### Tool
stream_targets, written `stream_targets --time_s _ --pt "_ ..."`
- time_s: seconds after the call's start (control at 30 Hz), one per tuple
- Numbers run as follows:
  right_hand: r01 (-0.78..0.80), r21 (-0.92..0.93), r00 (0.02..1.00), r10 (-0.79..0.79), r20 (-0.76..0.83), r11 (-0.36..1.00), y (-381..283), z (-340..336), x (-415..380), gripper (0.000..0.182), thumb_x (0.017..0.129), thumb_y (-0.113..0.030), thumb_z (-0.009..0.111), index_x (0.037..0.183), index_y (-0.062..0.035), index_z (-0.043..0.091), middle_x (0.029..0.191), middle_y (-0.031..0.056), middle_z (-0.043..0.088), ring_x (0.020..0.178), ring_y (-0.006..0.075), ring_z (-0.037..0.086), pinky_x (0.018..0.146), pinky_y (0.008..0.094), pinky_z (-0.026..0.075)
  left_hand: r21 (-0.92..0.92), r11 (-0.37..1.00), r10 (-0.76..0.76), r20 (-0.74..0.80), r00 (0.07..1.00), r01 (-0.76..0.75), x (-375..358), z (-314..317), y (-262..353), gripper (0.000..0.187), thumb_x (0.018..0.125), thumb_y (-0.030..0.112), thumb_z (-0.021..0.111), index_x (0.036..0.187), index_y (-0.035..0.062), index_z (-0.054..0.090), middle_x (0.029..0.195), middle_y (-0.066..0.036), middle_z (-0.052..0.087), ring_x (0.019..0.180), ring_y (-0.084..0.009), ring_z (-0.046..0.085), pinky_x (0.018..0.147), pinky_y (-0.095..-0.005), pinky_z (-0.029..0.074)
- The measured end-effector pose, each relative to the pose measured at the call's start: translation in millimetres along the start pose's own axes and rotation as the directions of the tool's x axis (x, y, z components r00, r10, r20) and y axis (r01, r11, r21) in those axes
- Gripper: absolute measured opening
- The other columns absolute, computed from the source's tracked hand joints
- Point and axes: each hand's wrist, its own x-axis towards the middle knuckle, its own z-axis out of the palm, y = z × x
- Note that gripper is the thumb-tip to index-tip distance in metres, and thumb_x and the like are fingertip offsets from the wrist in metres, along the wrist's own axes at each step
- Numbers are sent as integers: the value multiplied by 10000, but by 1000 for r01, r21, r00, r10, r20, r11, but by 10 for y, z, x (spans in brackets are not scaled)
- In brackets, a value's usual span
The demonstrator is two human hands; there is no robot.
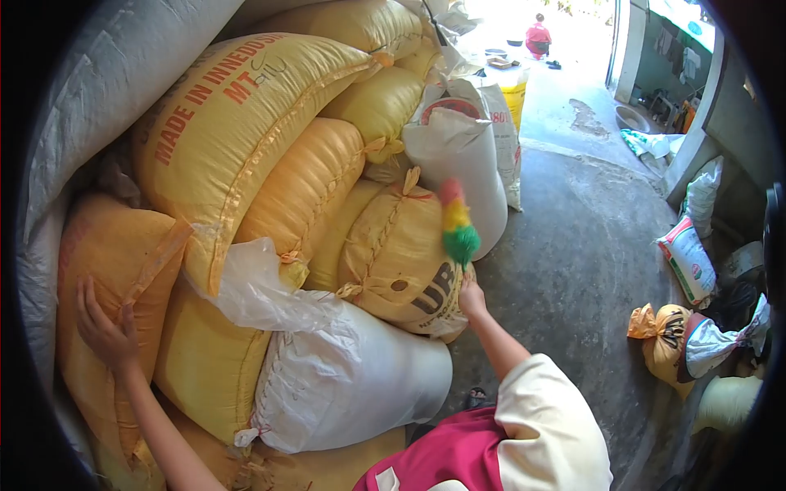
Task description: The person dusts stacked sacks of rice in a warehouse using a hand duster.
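Note:
My left hand point(108, 331) lies with its fingers spread on an orange sack point(115, 270) at the far left of the stack. In my right hand point(471, 296) is the handle of a duster point(458, 229) with red, yellow and green bristles, held upright. Its head is beside a round yellow sack with black letters point(397, 245) and in front of a tall white sack point(463, 164). Below, a white sack point(352, 376) lies on its side, with a crumpled clear plastic sheet point(262, 286) to its upper left.
More full sacks point(237, 123) are piled behind, beside a grey covering point(98, 106) at the left. Grey concrete floor point(565, 270) runs along the right. Small sacks point(688, 258) lie by the right wall. Far off, a person in pink point(538, 39) crouches outside the doorway.

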Motion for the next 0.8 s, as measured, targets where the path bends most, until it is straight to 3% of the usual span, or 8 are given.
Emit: stream_targets --time_s 0.17,0.27,0.33,0.47,0.53,0.6,0.73,0.8 --pt "139 -87 990 -135 47 987 409 -33 -484 393 914 -339 290 969 -39 539 829 243 598 832 407 570 725 472 445 -46 999 14 13 1000 -13 -29 -19 4 603 861 499 394 1229 22 407 1224 -156 454 1111 -315 454 883 -408 382" --pt "291 -496 948 -175 267 818 757 -66 -517 339 897 -354 359 975 -66 522 785 180 625 741 382 604 658 500 456 -66 997 30 -59 998 -34 5 46 17 558 880 421 414 1240 -3 372 1245 -165 433 1138 -320 431 905 -406 370" --pt "208 -518 977 -151 149 830 956 -241 -419 352 908 -338 313 945 -57 522 774 200 623 725 362 615 645 468 473 -34 999 23 -79 997 -26 -100 14 128 526 893 368 415 1249 -13 349 1271 -168 407 1167 -322 406 926 -408 357" --pt "-105 -324 987 58 -150 940 1029 -438 -149 346 902 -322 331 900 -45 538 778 215 617 758 374 607 649 464 473 -477 858 -101 204 974 189 -609 -247 1140 565 866 300 448 1305 12 239 1379 -186 236 1298 -327 180 1038 -484 -17" --pt "-173 -242 971 125 -202 955 1066 -446 -184 344 900 -317 339 879 -41 543 785 218 616 768 381 603 648 462 472 -673 714 -43 229 972 191 -1197 -167 1950 595 806 401 486 1281 86 313 1342 -160 311 1264 -340 253 998 -560 -47" --pt "78 -196 992 -95 -81 977 1064 -399 -276 293 890 -289 380 863 -33 519 752 225 601 753 410 575 626 479 450 -847 516 249 292 923 129 -1529 -220 2734 481 733 279 593 1180 179 449 1231 -121 436 1197 -315 354 979 -582 15" --pt "433 -457 888 -283 362 777 932 -484 -436 298 884 -314 395 863 -41 511 752 224 598 712 417 574 615 489 449 -834 550 479 266 837 -49 -1458 -58 3588 407 743 268 578 1132 173 510 1272 -44 424 1235 -208 331 1008 -555 73" --pt "389 -508 914 -256 314 769 1102 -576 -299 293 887 -309 381 881 -49 517 757 231 597 723 418 574 631 502 445 -788 602 578 541 611 128 -1500 111 3724 385 755 298 548 1089 107 549 1305 -60 398 1250 -225 306 1023 -544 90"
